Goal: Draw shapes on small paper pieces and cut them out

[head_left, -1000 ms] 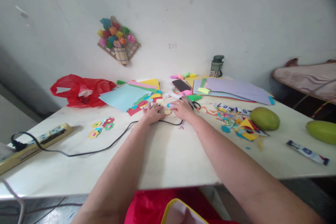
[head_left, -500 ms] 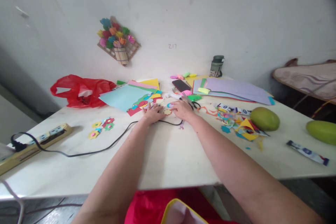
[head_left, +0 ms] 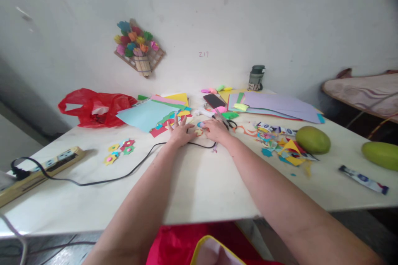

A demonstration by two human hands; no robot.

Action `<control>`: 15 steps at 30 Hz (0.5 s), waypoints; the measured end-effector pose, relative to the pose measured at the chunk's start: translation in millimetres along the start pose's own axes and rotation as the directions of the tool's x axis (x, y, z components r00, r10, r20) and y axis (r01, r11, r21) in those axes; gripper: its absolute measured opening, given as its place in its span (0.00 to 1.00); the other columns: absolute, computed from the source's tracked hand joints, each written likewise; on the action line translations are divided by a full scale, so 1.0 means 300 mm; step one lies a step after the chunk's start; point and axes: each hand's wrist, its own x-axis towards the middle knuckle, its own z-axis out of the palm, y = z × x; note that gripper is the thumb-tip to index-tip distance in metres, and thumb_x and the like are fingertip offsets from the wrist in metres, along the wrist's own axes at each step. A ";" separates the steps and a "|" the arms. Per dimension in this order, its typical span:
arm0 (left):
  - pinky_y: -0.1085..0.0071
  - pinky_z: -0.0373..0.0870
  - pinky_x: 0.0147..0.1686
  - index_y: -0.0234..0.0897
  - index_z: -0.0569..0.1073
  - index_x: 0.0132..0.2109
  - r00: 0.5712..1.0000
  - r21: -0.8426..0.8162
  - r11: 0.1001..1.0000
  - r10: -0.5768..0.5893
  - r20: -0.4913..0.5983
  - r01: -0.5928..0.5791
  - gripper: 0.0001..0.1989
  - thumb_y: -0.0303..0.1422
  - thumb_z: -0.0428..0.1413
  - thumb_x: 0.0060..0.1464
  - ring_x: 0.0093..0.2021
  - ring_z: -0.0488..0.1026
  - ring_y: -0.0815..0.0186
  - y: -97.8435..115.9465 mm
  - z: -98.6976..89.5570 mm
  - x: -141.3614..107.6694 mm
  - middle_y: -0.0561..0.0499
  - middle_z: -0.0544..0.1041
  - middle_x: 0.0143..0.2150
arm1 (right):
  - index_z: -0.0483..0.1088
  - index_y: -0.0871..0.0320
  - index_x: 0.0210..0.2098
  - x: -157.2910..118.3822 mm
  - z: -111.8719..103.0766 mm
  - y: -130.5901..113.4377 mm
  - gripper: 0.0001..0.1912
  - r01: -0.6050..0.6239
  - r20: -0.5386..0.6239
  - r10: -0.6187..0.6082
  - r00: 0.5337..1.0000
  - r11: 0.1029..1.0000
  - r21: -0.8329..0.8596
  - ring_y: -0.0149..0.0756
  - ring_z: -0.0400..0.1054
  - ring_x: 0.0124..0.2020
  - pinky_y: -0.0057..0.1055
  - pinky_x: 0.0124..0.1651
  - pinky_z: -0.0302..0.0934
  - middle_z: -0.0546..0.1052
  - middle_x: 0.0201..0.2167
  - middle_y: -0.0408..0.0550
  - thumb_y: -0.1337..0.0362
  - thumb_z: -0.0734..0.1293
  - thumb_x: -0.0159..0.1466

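My left hand (head_left: 179, 134) rests over the white table with its fingers spread, beside some cut paper pieces. Just right of its thumb lies a small pale yellow paper flower (head_left: 198, 132). My right hand (head_left: 217, 130) has its fingers bent together, the fingertips on a small blue paper piece (head_left: 199, 124) with a lilac spot. Part of that piece is hidden under the fingers. Behind the right hand are black-handled scissors (head_left: 230, 124) and a white glue gun (head_left: 203, 113). A black cord (head_left: 141, 164) runs beneath my hands. Finished-looking paper flowers (head_left: 127, 145) lie to the left.
A power strip (head_left: 66, 155) and red plastic bag (head_left: 93, 114) stand left. Coloured sheets (head_left: 143, 114), a phone (head_left: 214, 100) and more paper (head_left: 276, 103) lie behind. On the right are scraps (head_left: 290, 153), green fruits (head_left: 313, 140) and a glue tube (head_left: 362, 179).
My left hand's fingers have lifted and spread further apart, slightly away from the yellow paper flower. My right hand stays at the blue paper piece.
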 end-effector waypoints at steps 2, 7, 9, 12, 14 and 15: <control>0.41 0.22 0.59 0.54 0.71 0.54 1.000 -0.007 1.000 0.011 -0.015 -0.012 0.26 0.53 0.51 0.49 0.67 0.26 0.46 -0.002 0.002 -0.001 0.58 0.47 0.69 | 0.75 0.52 0.42 -0.001 -0.003 -0.003 0.16 0.002 0.004 -0.002 1.000 1.000 0.000 0.40 0.62 0.55 0.39 0.55 0.55 0.72 0.53 0.44 0.68 0.61 0.58; 0.42 0.22 0.60 0.57 0.74 0.50 0.999 -0.016 1.000 0.012 -0.050 -0.013 0.22 0.53 0.52 0.49 0.67 0.25 0.47 0.000 0.001 -0.002 0.64 0.48 0.68 | 0.77 0.53 0.40 -0.003 -0.009 -0.009 0.15 -0.004 -0.004 0.004 1.000 1.000 0.008 0.41 0.62 0.55 0.41 0.55 0.55 0.72 0.53 0.44 0.68 0.61 0.58; 0.43 0.21 0.60 0.58 0.74 0.49 0.998 -0.015 1.000 0.012 -0.056 -0.013 0.21 0.53 0.52 0.49 0.67 0.25 0.48 0.006 -0.001 -0.004 0.67 0.49 0.67 | 0.77 0.52 0.38 -0.003 -0.009 -0.009 0.15 -0.001 -0.016 0.002 1.000 1.000 0.009 0.41 0.63 0.55 0.40 0.55 0.55 0.72 0.53 0.43 0.68 0.61 0.57; 0.44 0.21 0.61 0.59 0.75 0.48 0.998 -0.009 1.000 0.015 -0.059 -0.015 0.20 0.53 0.52 0.49 0.67 0.24 0.49 0.017 -0.004 -0.008 0.68 0.50 0.67 | 0.77 0.51 0.37 -0.002 -0.007 -0.007 0.15 -0.001 -0.029 0.001 1.000 1.000 0.014 0.40 0.64 0.54 0.39 0.56 0.55 0.73 0.52 0.41 0.69 0.61 0.56; 0.44 0.20 0.60 0.58 0.75 0.47 0.998 -0.007 1.000 0.029 -0.058 -0.030 0.19 0.53 0.51 0.50 0.67 0.24 0.50 0.022 -0.004 -0.010 0.68 0.51 0.66 | 0.78 0.51 0.37 -0.001 -0.006 -0.004 0.15 0.002 -0.033 -0.002 0.999 1.000 0.016 0.39 0.64 0.54 0.38 0.56 0.55 0.73 0.52 0.40 0.69 0.62 0.56; 0.43 0.20 0.59 0.58 0.76 0.46 0.998 -0.009 0.999 0.038 -0.058 -0.039 0.19 0.53 0.51 0.50 0.67 0.24 0.50 0.024 -0.003 -0.010 0.67 0.52 0.66 | 0.78 0.50 0.37 0.000 -0.005 -0.002 0.15 0.005 -0.034 -0.005 0.999 1.000 0.017 0.39 0.64 0.53 0.38 0.56 0.55 0.73 0.51 0.40 0.69 0.62 0.56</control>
